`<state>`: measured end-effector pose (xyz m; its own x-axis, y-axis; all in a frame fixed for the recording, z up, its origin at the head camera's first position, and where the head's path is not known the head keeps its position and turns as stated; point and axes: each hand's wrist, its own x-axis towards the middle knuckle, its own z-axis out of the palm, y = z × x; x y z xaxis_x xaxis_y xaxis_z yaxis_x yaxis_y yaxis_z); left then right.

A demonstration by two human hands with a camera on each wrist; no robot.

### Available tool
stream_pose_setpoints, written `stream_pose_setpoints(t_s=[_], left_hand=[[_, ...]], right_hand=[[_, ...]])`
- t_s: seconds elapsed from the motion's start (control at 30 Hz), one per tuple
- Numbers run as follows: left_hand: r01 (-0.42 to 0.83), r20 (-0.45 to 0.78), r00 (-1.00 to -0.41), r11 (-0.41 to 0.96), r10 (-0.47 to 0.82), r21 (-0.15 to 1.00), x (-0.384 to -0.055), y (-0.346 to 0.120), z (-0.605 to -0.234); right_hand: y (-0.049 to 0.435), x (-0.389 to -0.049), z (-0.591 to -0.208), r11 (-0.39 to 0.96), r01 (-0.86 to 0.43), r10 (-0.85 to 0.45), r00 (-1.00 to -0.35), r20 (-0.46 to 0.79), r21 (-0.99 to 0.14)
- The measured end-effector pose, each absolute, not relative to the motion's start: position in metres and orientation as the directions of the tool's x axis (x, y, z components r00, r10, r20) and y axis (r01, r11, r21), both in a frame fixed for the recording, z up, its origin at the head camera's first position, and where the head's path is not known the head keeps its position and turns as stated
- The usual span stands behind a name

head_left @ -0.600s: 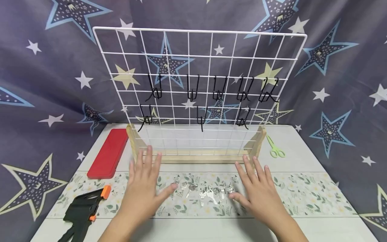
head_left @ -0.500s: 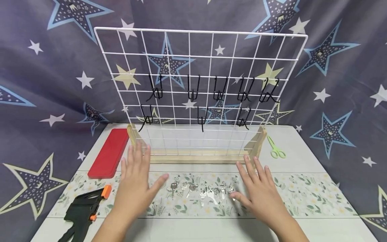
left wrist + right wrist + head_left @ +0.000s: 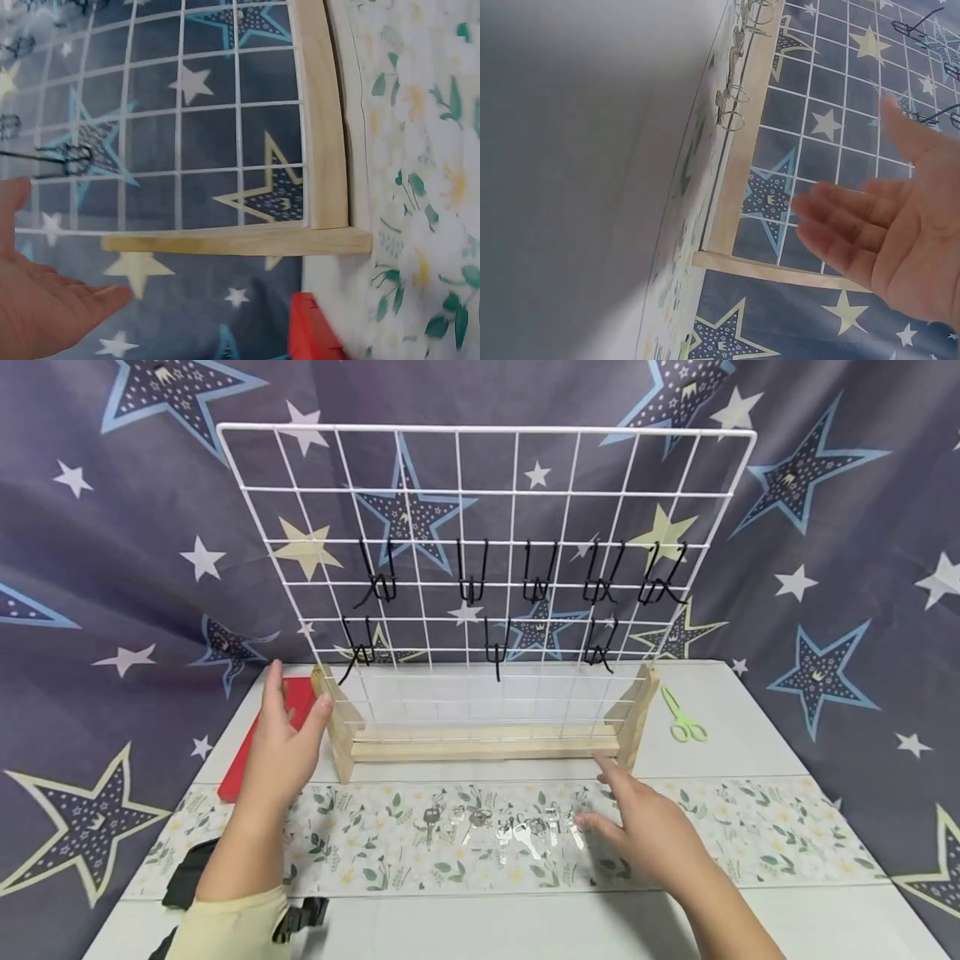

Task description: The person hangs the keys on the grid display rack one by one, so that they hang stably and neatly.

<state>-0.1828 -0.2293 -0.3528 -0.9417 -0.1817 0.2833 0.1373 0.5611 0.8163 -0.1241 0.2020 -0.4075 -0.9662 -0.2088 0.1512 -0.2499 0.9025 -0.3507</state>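
My left hand [image 3: 285, 747] is raised beside the left wooden foot of a white wire grid rack [image 3: 487, 428], thumb spread from the fingers and holding nothing. In the left wrist view, the left palm [image 3: 52, 307] shows beside the grid. My right hand [image 3: 652, 831] hovers at the right end of a row of several small metal keys [image 3: 522, 838] with rings, its thumb near the rightmost key. The right wrist view shows the right hand [image 3: 900, 217] with loosely bent fingers and nothing in them. Black wire hooks [image 3: 536, 589] hang on the grid in two rows.
A red flat case [image 3: 238, 768] lies behind the left forearm, partly covered. A black clamp [image 3: 187, 877] at front left is mostly hidden by the arm. Green scissors [image 3: 682, 722] lie right of the rack. A floral strip [image 3: 765, 843] crosses the white table. A star-patterned curtain [image 3: 832, 568] surrounds it.
My left hand has moved left and up from beside the keys to the rack's left foot, turning on its side. My right hand stays near the keys, its fingers less spread.
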Motion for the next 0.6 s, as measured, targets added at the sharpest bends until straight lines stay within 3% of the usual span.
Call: stream_pose_setpoints(t_s=[0.3, 0.6], left_hand=[[0.085, 0.207, -0.952, 0.454, -0.227, 0.887, -0.217, -0.232, -0.356], [0.062, 0.216, -0.937, 0.475, -0.276, 0.878, -0.232, -0.233, -0.363]], right_hand=[[0.2, -0.144, -0.416, 0.912, -0.235, -0.239, -0.97, 0.028, -0.335], [0.193, -0.159, -0.427, 0.917, -0.167, -0.228, -0.964, -0.134, -0.362]])
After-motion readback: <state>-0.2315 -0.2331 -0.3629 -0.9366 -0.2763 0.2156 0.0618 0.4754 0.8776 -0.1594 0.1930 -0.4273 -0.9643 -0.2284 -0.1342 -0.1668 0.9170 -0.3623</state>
